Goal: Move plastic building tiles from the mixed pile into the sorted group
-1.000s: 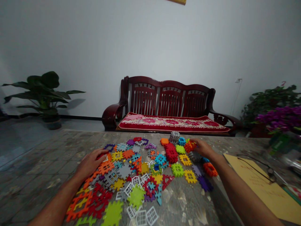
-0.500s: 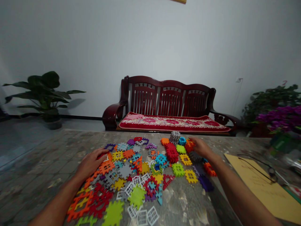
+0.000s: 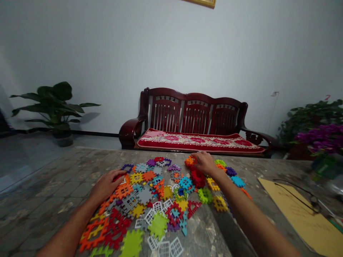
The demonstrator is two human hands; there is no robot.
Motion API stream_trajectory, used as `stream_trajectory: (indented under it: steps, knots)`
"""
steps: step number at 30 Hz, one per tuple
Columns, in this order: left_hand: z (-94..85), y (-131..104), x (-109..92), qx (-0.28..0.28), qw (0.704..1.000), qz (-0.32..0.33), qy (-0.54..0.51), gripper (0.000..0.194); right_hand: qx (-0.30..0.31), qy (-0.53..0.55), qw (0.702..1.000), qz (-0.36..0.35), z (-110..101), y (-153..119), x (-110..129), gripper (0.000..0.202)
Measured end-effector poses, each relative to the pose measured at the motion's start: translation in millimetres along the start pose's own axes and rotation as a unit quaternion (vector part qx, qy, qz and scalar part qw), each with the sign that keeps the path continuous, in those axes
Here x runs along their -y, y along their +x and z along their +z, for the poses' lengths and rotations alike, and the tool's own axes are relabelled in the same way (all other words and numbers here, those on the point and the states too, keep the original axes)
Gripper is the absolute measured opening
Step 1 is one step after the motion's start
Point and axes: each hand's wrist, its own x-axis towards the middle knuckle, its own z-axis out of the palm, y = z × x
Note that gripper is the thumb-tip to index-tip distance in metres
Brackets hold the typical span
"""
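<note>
Many toothed plastic pieces lie spread over the grey patterned table. My left hand rests at the left edge of the spread, its curled fingertips on a red piece beside an orange frame piece. At the back right, my right hand reaches over a stack of red pieces, its fingers at an orange piece; whether it grips that piece is hard to tell. Near its forearm lie a green piece, a yellow piece and a light blue piece.
Yellow paper with glasses on it lies at the right of the table. Behind the table stands a dark red wooden bench with a red patterned cover. Purple flowers are at the far right, a potted plant at the left.
My right hand has moved left, from the orange pieces at the right to the orange piece behind the red stack. My left hand has stayed by the red piece. The view has shifted slightly.
</note>
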Motion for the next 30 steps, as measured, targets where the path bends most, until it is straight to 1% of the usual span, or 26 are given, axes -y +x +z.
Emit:
stream_trajectory:
  steps: [5,9,12,14,15,16,17,18,19,20,23,25,27,30]
  knots:
    - [-0.4,-1.9,-1.8,-0.005,1.0,0.0,0.002,0.049,-0.004,0.014,1.0,-0.023,8.2,3.9,12.1,0.048]
    - [-0.7,-1.7,-3.7,0.0,1.0,-0.006,0.003,0.049,0.002,0.035,0.998,-0.053,10.0,-1.8,38.2,0.05]
    - [-0.7,-0.6,-3.0,0.005,1.0,-0.003,0.002,0.049,0.012,0.084,0.994,-0.068,10.9,-3.9,55.2,0.052]
    - [-0.8,0.0,-2.0,0.008,1.0,-0.001,0.002,0.049,-0.003,0.129,0.99,-0.064,11.5,-3.7,54.4,0.048]
    - [-1.0,0.2,-1.6,0.007,1.0,-0.003,0.002,0.049,-0.024,0.148,0.988,-0.048,11.5,-3.6,49.1,0.044]
    - [-1.2,0.3,-1.4,0.006,1.0,-0.004,0.002,0.049,-0.05,0.158,0.986,-0.016,11.1,-4.0,40.3,0.04]
    - [-1.4,0.3,-1.5,0.005,1.0,-0.005,0.003,0.049,-0.079,0.16,0.984,0.028,10.4,-5.3,28.6,0.038]
    - [-1.6,0.2,-1.7,0.004,1.0,-0.005,0.004,0.049,-0.107,0.15,0.979,0.088,9.4,-7.7,14.6,0.038]
    - [-1.7,0.1,-2.1,0.003,1.0,-0.007,0.005,0.049,-0.118,0.124,0.973,0.156,8.0,-11.4,-0.9,0.041]
    - [-1.8,0.1,-2.6,0.003,1.0,-0.008,0.006,0.049,-0.124,0.107,0.966,0.199,6.6,-16.2,-16.9,0.045]
    - [-1.3,0.3,-3.5,0.003,1.0,-0.01,0.008,0.05,-0.119,0.063,0.948,0.287,3.2,-35.9,-59.9,0.052]
    - [-0.6,0.8,-2.9,0.003,1.0,-0.01,0.007,0.05,-0.103,0.034,0.937,0.331,3.4,-48.8,-79.3,0.052]
    - [0.1,1.2,-1.5,0.004,1.0,-0.01,0.006,0.05,-0.087,0.012,0.929,0.36,5.5,-57.9,-90.8,0.051]
    - [0.4,0.9,-0.2,0.007,1.0,-0.008,0.004,0.05,-0.063,-0.011,0.924,0.378,10.1,-62.5,-97.3,0.046]
